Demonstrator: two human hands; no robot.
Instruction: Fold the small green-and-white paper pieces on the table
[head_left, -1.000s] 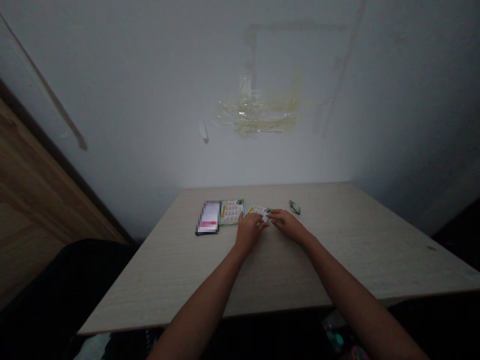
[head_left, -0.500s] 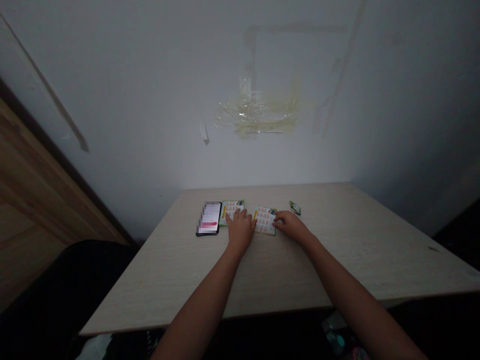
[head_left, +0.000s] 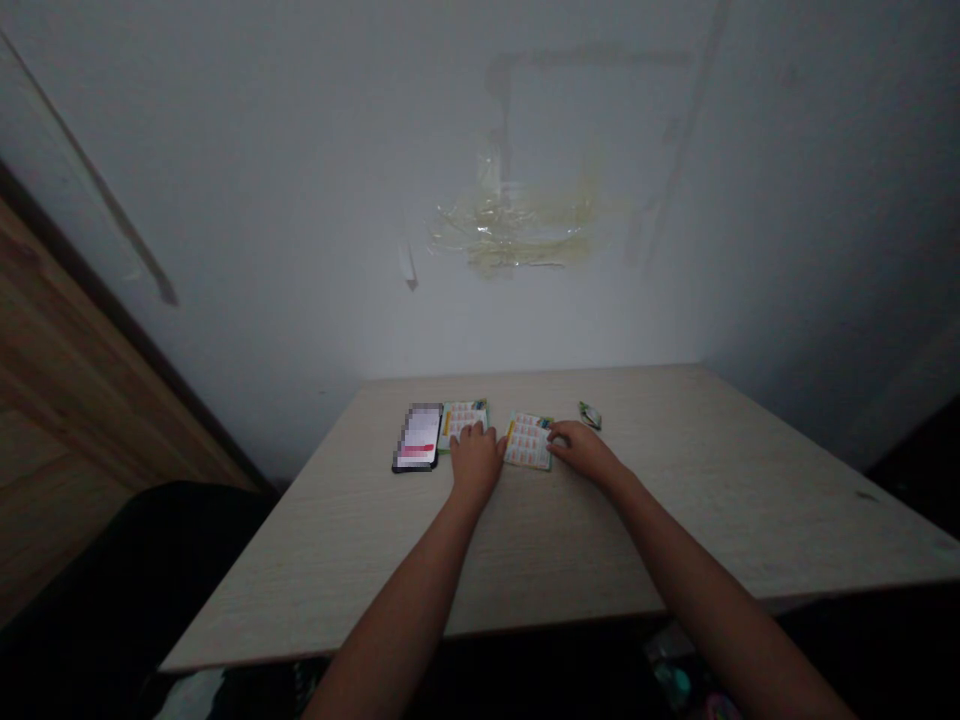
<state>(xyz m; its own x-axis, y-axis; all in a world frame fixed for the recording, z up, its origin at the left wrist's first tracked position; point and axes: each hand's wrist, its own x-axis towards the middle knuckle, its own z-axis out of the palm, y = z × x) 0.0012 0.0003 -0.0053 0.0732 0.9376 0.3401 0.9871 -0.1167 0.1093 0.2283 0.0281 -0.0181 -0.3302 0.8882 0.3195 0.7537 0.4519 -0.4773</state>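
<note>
Two small printed cards with calendar-like grids lie on the table. My left hand (head_left: 478,462) rests palm down with its fingers spread over the lower part of the left card (head_left: 465,414). Its thumb reaches the left edge of the right card (head_left: 529,442). At that card's right edge, the fingers of my right hand (head_left: 581,447) are curled and pinch the border. A phone (head_left: 418,437) with a lit, blurred screen lies just left of the left card.
A small crumpled green-and-white wrapper (head_left: 590,415) lies beyond my right hand. The pale wooden table (head_left: 360,560) meets a wall bearing peeling clear tape (head_left: 517,235). Dark fabric (head_left: 135,580) is at the left, beside a wooden panel (head_left: 90,400).
My left hand has moved left from the right card onto the left card. The right card, partly covered before, now lies flat and exposed, with my right hand at its edge.
</note>
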